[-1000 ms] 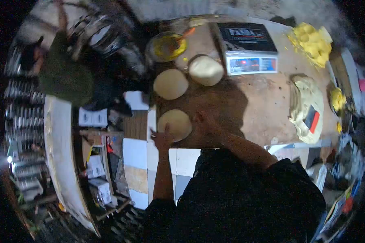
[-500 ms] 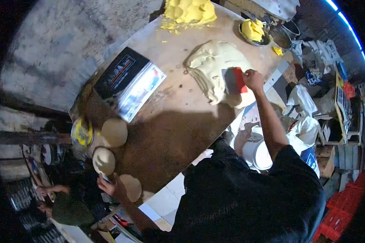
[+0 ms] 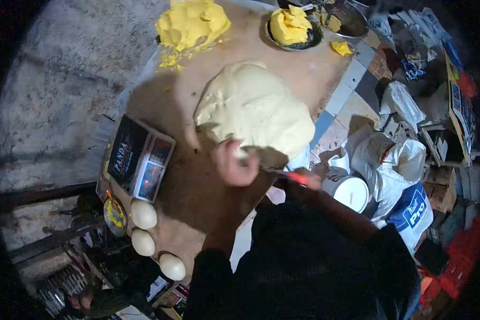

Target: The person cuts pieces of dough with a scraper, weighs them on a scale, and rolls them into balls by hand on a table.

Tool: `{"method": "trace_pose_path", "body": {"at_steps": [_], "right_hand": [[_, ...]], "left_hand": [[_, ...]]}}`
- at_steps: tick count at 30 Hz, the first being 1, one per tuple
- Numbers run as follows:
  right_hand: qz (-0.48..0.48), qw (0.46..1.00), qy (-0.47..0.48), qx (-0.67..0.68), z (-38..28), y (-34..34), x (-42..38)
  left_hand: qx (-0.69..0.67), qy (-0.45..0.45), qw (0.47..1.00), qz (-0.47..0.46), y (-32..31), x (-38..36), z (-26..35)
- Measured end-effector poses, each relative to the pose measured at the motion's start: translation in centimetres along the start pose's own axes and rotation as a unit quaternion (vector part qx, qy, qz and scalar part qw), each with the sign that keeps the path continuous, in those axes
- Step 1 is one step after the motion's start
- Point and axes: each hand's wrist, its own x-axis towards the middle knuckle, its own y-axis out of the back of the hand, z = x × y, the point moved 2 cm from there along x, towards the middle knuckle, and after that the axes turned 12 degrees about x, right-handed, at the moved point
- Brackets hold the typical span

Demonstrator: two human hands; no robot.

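Note:
A large pale dough mass (image 3: 256, 106) lies on the wooden table (image 3: 197, 80). At its near edge is my left hand (image 3: 237, 162), fingers curled and smeared by motion; whether dough is between them is unclear. My right hand (image 3: 313, 182) grips a red scraper (image 3: 297, 177), blurred, its edge pointing toward the dough's lower right side. Three smooth dough balls, an upper one (image 3: 144, 214), a middle one (image 3: 143, 242) and a lower one (image 3: 172, 266), line the table's left end. Beside them stands a black scale (image 3: 138, 160) with a lit display.
Yellow fat (image 3: 192, 24) is heaped at the far edge, with more in a dark bowl (image 3: 290, 32). A yellow-smeared dish (image 3: 114, 214) sits left. On the right are a white bucket (image 3: 352, 193) and sacks (image 3: 410, 213). A co-worker's hand (image 3: 82, 301) shows at lower left.
My left hand has left the dough balls and come to the dough mass. My right hand has drawn the scraper back toward my body. The view has shifted.

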Motion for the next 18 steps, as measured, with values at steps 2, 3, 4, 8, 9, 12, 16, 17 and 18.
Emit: {"method": "trace_pose_path", "body": {"at_steps": [2, 3, 4, 8, 9, 12, 16, 17, 18], "right_hand": [[0.202, 0.959, -0.188, 0.064, 1.2, 3.9, -5.7], [0.271, 0.931, -0.238, 0.063, 1.9, 5.8, -7.8], [0.283, 0.932, -0.225, 0.035, 2.1, 7.9, -8.5], [0.232, 0.937, -0.250, -0.076, 0.3, 11.5, -2.6], [0.224, 0.937, -0.264, -0.045, -0.6, 10.5, 0.8], [0.074, 0.972, -0.187, -0.122, 1.1, 3.6, 8.7], [-0.117, 0.972, -0.160, -0.128, 1.2, -2.7, 6.5], [-0.158, 0.958, -0.193, -0.140, 0.4, -2.6, 6.3], [-0.196, 0.941, -0.230, -0.150, -0.9, -2.2, 5.9]], "left_hand": [[0.128, 0.035, 0.947, -0.293, -3.6, 0.7, 5.9], [0.119, 0.011, 0.945, -0.305, -6.3, -1.0, 6.6], [0.178, -0.001, 0.933, -0.312, -8.0, -1.6, 7.6], [0.160, -0.052, 0.938, -0.303, -13.3, -3.8, 4.8], [0.091, 0.025, 0.918, -0.386, -12.9, -2.8, 3.8], [-0.051, 0.123, 0.955, -0.264, -11.1, -6.8, -1.4], [-0.062, 0.072, 0.978, -0.188, 0.9, -13.2, -2.0], [-0.073, 0.137, 0.949, -0.274, 4.5, -13.0, -1.8], [-0.057, 0.158, 0.944, -0.283, 6.6, -14.4, -2.4]]}}
